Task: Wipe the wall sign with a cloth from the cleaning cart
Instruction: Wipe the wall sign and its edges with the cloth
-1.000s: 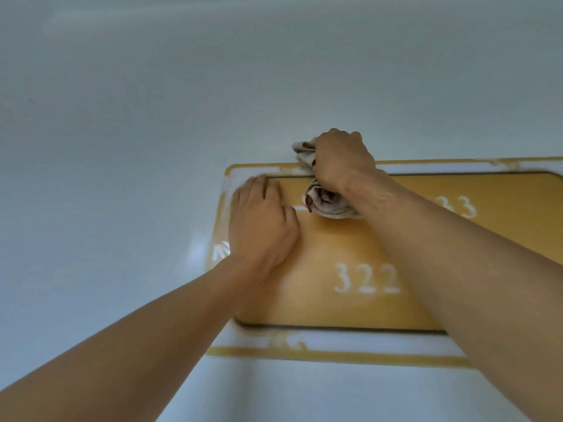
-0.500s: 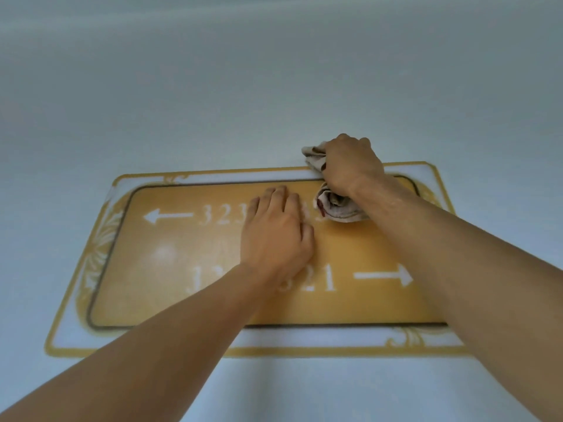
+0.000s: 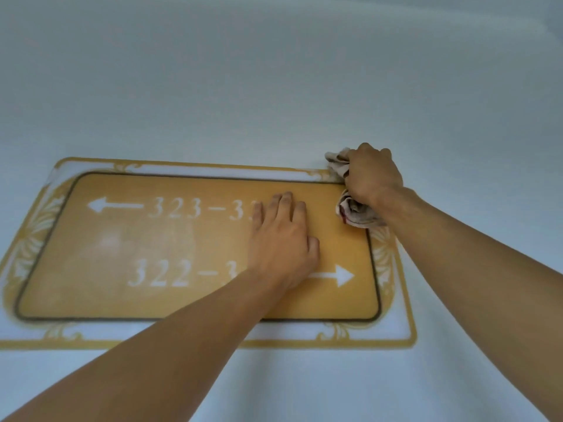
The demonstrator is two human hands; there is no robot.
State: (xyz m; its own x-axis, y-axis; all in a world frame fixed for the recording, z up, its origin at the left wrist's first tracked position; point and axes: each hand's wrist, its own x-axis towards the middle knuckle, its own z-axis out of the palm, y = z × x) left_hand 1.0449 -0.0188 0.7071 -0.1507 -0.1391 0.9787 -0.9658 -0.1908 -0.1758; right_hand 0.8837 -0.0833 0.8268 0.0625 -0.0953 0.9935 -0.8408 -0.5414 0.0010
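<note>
A yellow wall sign (image 3: pixel 128 248) with white room numbers, two arrows and a white ornate border fills the middle of the view. My right hand (image 3: pixel 372 174) is closed on a crumpled beige cloth (image 3: pixel 356 213) and presses it against the sign's upper right corner. Part of the cloth sticks out above my knuckles. My left hand (image 3: pixel 281 239) lies flat on the sign's right half, fingers together, and covers the ends of both number rows.
A plain pale wall (image 3: pixel 274 86) surrounds the sign on all sides. The cleaning cart is out of view.
My right hand with the cloth has slid along the top edge from the left end to the upper right corner. My left hand has moved right across the sign too.
</note>
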